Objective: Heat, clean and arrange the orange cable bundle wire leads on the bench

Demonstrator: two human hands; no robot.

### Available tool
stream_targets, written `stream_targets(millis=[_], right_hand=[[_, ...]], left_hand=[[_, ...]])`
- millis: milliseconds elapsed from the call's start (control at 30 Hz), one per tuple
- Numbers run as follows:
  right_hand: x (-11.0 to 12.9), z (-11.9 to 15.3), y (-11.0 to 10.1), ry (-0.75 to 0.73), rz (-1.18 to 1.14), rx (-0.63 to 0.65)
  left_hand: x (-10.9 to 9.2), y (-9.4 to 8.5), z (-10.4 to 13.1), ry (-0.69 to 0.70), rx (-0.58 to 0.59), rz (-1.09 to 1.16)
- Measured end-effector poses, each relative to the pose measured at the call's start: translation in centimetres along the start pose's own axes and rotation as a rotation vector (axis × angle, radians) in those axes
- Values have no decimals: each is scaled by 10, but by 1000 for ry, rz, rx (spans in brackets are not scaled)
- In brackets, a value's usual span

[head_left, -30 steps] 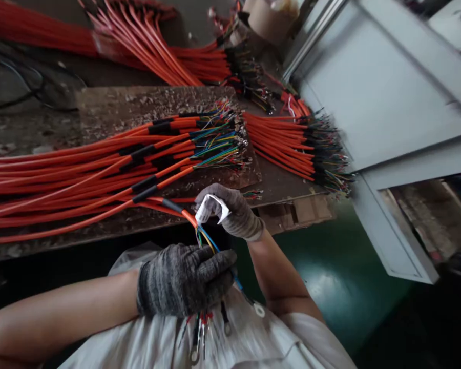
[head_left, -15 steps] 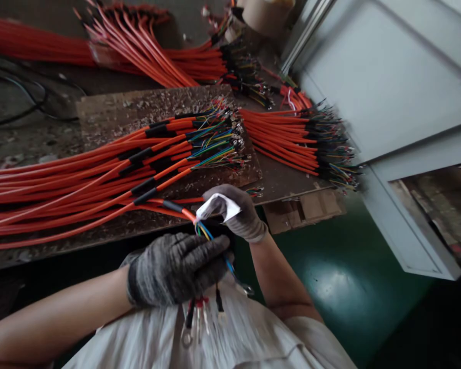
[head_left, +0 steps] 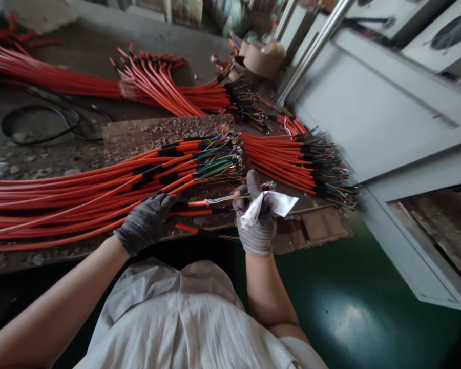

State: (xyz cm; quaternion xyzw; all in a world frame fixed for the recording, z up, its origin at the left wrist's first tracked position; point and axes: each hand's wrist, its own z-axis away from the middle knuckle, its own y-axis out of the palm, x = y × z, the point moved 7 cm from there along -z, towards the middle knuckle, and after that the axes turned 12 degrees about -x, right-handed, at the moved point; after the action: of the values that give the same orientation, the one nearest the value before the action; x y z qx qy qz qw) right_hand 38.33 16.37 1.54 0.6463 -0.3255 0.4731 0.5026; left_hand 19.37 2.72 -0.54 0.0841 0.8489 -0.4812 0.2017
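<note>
At a cluttered bench point(head_left: 42, 148), we see two gloved hands at work on orange cable. The left hand point(head_left: 146, 221), in a dark knitted glove, lies over the near edge of a fanned orange bundle point(head_left: 80, 192), its fingers curled down on the sheathed cables; whether they pinch one strand we cannot tell. The right hand point(head_left: 255, 218), in a paler grey glove, has its fingers closed on a crumpled white paper slip point(head_left: 271, 206) and, with it, the thin coloured leads point(head_left: 225, 197) of a single cable point(head_left: 194, 203) — that cable lies on the bench between the two hands, at the front of the bundle.

We judge the step in hand to be the setting down or picking up of one cable at the pile's edge, with the slip kept in the grip. The next move would seem to call for a fine pinch, since the leads are slender and easily tangled.

The cables are smooth, round and bright orange, each banded by a black sleeve point(head_left: 169, 151) before splitting into blue, green and yellow wires. A second bundle point(head_left: 288, 159) lies to the right, a third point(head_left: 157, 87) farther back. The board point(head_left: 138, 136) beneath is rough, speckled with scraps — a grey metal cabinet point(head_left: 369, 113) stands beside it.
</note>
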Motion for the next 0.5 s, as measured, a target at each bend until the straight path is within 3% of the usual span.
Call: stream_targets(millis=[133,267,367,500], right_hand=[[0,4,13,88,-323,37],[-11,10,10,270,-396,31],[-13,7,-24,366,-345,-91],[22,-1,-96,60,-298,-503]], left_hand=[[-15,7,-8,33,14,-100],[-44,16,-26,83,-34,-17],[-53,38,-18,129,-10,20],[-34,55,-12,110,52,-21]])
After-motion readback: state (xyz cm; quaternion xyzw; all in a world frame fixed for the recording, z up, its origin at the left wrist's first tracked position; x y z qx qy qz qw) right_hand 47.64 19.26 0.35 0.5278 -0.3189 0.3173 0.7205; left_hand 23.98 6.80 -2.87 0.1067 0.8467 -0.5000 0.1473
